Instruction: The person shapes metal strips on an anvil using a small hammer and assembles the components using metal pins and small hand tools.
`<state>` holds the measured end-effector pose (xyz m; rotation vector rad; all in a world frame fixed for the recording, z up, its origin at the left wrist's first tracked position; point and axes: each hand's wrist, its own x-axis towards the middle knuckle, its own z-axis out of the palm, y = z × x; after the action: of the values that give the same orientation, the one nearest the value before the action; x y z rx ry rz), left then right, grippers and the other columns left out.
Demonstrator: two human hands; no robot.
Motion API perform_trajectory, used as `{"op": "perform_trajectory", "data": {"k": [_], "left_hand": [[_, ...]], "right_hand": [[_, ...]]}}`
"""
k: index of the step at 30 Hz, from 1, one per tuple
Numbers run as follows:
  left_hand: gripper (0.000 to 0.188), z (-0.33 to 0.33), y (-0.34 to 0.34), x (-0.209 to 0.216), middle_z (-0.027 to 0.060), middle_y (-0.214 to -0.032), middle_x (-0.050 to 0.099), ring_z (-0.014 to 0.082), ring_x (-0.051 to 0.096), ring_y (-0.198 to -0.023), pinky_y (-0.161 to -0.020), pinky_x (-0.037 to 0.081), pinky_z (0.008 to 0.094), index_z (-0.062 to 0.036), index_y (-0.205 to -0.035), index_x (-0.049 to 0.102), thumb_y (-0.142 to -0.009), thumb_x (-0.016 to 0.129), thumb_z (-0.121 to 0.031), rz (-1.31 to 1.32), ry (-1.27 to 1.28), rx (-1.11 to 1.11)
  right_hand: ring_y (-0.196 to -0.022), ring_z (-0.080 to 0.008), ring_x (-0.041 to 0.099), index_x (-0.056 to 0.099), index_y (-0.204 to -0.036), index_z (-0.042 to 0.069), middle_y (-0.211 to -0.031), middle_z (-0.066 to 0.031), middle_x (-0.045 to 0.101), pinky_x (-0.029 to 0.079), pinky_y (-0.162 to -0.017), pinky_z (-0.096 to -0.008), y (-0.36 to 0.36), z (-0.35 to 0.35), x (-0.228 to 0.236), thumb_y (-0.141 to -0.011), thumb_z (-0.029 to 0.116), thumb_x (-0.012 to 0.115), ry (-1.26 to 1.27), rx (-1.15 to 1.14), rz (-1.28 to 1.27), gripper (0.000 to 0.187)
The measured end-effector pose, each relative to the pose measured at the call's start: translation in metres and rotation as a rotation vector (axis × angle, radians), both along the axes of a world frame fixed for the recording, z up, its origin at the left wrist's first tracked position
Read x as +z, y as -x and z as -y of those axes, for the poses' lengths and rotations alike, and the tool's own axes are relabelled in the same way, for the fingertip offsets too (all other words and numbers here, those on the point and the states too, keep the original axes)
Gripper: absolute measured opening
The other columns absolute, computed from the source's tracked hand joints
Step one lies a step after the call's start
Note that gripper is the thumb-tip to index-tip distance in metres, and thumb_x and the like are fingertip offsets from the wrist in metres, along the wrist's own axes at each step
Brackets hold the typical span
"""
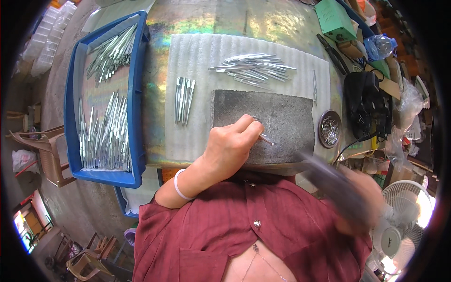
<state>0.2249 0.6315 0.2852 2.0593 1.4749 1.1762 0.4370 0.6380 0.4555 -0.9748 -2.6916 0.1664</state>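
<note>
Gripping thin piece (267, 140) in left hand (234, 138), fingers pinched tight, over middle of slab (282, 108). Looks metallic at exposed end; rest hidden in fist. Sticking out right of left fingertips, visible end running rightward and slightly toward slab's near edge. Can't tell whether touching slab or just above.

Holding tool (336, 188) in right hand (371, 195), off slab's near right corner. Dark, long, badly blurred: can't make out kind or single fingers, only what seems a closed grasp. Long axis slanting from right hand up-left to slab's near right corner, roughly in line with piece. Key relation: piece up-left from tool's far end, with gap between, above slab's near right part. Left hand right at piece; right hand well apart, reaching nearer only by tool.

Under slab: foam sheet (197, 56). Beyond slab's far edge: loose pile of strips (256, 68), mostly lying sideways. Left of slab: small row of strips (184, 101), long axes pointing away from body. Just beside slab's far right corner: single strip (314, 86). Just right of slab: round dish (321, 136) with tiny metal bits. Well left of slab: blue tray (137, 70) with two bunches of strips.
</note>
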Motion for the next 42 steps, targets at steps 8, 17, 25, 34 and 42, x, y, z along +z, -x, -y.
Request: {"op": "perform_trajectory", "data": {"k": [8,17,25,34,42], "left_hand": [[0.010,0.007,0.020,0.029,0.0099,-0.083,0.063,0.0171,0.064,-0.063,-0.057,0.051,0.0235,-0.0013,-0.095,0.057,-0.092,0.057,-0.011,1.196,0.599,-0.097],[0.018,0.001,0.031,0.022,0.0133,-0.091,0.063,0.0154,0.064,-0.063,-0.053,0.054,0.0233,-0.0003,-0.098,0.056,-0.095,0.051,-0.017,1.689,0.651,-0.208],[0.020,-0.001,0.018,0.015,0.0144,-0.083,0.063,0.0148,0.058,-0.054,-0.046,0.048,0.0214,-0.0009,-0.111,0.053,-0.094,0.053,-0.012,1.464,0.639,-0.079],[0.024,-0.007,0.010,0.018,0.0127,-0.079,0.065,0.0130,0.060,-0.055,-0.048,0.047,0.0212,-0.0025,-0.110,0.051,-0.089,0.061,-0.010,1.406,0.678,-0.065],[0.018,-0.001,0.012,0.017,0.0117,-0.085,0.065,0.0115,0.060,-0.061,-0.055,0.049,0.0203,0.0004,-0.102,0.056,-0.094,0.054,-0.016,1.210,0.580,0.058]], "right_hand": [[-0.071,-0.0268,0.064,0.053,-0.116,-0.008,-0.091,-0.0194,0.064,0.050,-0.065,-0.0325,-0.015,-0.012,-0.040,-0.077,-0.009,0.057,0.399,-0.219,-0.363,0.040],[-0.078,-0.0335,0.058,0.046,-0.127,0.003,-0.099,-0.0163,0.054,0.047,-0.066,-0.0395,-0.010,-0.027,-0.130,-0.077,-0.005,0.058,0.309,-0.256,-0.099,0.052],[-0.076,-0.0258,0.059,0.060,-0.107,0.001,-0.098,-0.0186,0.059,0.049,-0.066,-0.0329,0.009,-0.020,-0.086,-0.079,0.002,0.063,0.872,0.233,-0.908,0.029],[-0.075,-0.0212,0.060,0.062,-0.091,0.012,-0.088,-0.0128,0.059,0.044,-0.074,-0.0374,-0.001,-0.020,-0.083,-0.091,0.012,0.053,0.830,0.141,-1.108,0.009],[-0.068,-0.0147,0.056,0.061,-0.090,0.002,-0.080,-0.0081,0.059,0.044,-0.067,-0.0304,0.001,-0.036,-0.080,-0.090,0.010,0.052,0.422,0.023,-0.898,0.012]]}}
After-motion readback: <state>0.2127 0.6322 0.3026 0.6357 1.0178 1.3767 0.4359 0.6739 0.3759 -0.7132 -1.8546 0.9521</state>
